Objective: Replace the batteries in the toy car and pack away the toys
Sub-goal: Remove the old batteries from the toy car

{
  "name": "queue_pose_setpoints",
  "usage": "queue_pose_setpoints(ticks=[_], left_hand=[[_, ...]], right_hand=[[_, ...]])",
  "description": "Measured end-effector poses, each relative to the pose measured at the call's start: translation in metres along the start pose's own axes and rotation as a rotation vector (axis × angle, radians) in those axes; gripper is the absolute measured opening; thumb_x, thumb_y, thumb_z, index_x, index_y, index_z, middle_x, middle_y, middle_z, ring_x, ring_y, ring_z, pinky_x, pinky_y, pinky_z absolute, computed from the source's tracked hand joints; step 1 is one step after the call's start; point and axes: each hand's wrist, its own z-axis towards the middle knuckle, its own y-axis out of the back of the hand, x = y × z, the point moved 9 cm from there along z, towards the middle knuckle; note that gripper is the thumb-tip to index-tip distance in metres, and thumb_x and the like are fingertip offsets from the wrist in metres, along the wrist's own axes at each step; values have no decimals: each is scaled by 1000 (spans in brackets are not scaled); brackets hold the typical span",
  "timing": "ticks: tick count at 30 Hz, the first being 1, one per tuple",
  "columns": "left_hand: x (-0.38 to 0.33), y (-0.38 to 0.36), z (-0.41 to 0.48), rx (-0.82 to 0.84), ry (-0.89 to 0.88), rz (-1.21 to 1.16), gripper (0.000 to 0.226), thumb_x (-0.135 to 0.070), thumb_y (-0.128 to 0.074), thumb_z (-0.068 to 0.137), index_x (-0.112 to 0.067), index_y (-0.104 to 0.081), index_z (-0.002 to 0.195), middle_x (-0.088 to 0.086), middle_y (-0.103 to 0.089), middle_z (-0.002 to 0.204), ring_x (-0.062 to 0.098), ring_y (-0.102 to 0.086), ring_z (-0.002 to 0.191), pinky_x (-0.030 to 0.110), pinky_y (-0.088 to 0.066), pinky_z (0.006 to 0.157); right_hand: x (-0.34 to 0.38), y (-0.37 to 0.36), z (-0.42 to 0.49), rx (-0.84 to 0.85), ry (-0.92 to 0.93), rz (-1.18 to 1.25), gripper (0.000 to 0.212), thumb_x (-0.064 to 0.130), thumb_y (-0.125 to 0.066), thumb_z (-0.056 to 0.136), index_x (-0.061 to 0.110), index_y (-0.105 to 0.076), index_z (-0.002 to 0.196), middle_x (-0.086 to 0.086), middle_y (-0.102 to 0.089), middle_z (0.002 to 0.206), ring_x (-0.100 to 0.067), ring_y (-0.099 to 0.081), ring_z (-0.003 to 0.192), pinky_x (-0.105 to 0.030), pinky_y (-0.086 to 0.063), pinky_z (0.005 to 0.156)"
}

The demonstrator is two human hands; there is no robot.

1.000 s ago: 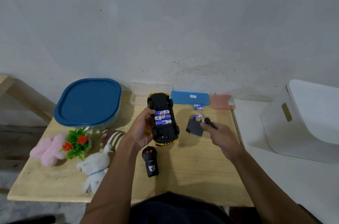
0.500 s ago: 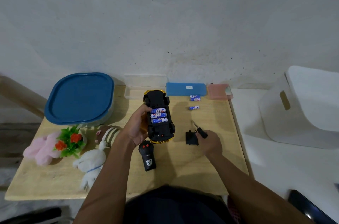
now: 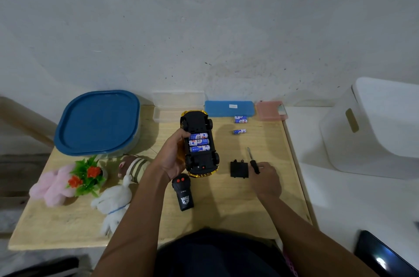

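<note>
I have just set the battery cover (image 3: 239, 169) on the tabletop (image 3: 226, 204) at centre-right; my right hand (image 3: 265, 180) pinches the screwdriver (image 3: 253, 161), left hand (image 3: 173, 155) grips the upturned toy car (image 3: 199, 144), batteries (image 3: 199, 142) exposed.

1. The toy car (image 3: 199, 144) has a black underside and a gold-yellow body.
2. Its batteries (image 3: 199, 142) are blue and white.
3. The remote control (image 3: 182, 194) is black with two red buttons.
4. The container lid (image 3: 97, 121) is dark blue.
5. One plush (image 3: 133, 166) has brown and cream stripes; another (image 3: 53, 186) is pink.
6. The tabletop (image 3: 226, 208) is pale wood.
</note>
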Motion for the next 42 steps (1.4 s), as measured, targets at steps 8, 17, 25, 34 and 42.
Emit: queue_pose_setpoints(ticks=[8, 17, 25, 34, 42], left_hand=[[-3, -4, -3, 29, -5, -13, 41, -22, -43, 89, -2, -58, 122, 13, -69, 95, 27, -67, 84, 36, -58, 70], [-3, -9, 0, 50, -53, -2, 40, -25, -39, 91, -3, -61, 117, 12, -69, 91, 25, -67, 80, 33, -56, 70], [-4, -12, 0, 44, -94, 66, 36, -18, -37, 93, -4, -60, 117, 13, -67, 100, 23, -65, 88, 34, -52, 78], [-6, -18, -3, 54, -144, 118, 49, -22, -48, 78, 0, -57, 121, 18, -65, 107, 26, -65, 95, 35, -56, 82], [-11, -17, -3, 57, -163, 118, 77, -28, -64, 65, 9, -48, 131, 32, -55, 126, 37, -57, 109, 45, -49, 94]], right_hand=[[41, 33, -9, -109, 127, 6, 31, 39, -63, 88, 21, -64, 114, -3, -55, 120, -23, -55, 108, -32, -45, 78], [198, 61, -80, 205, 669, 208, 16, 34, -64, 90, 29, -70, 104, 14, -59, 98, -3, -55, 81, -18, -47, 67], [210, 51, -83, 198, 548, 141, 24, 29, -65, 90, 21, -67, 113, 5, -59, 102, -4, -58, 87, -8, -42, 63], [208, 49, -84, 195, 409, 202, 26, 24, -63, 91, 12, -68, 113, 1, -70, 100, -1, -59, 79, -2, -39, 54], [208, 45, -82, 270, 338, 245, 26, 28, -61, 89, 14, -68, 110, 1, -68, 104, -5, -60, 87, -8, -39, 56]])
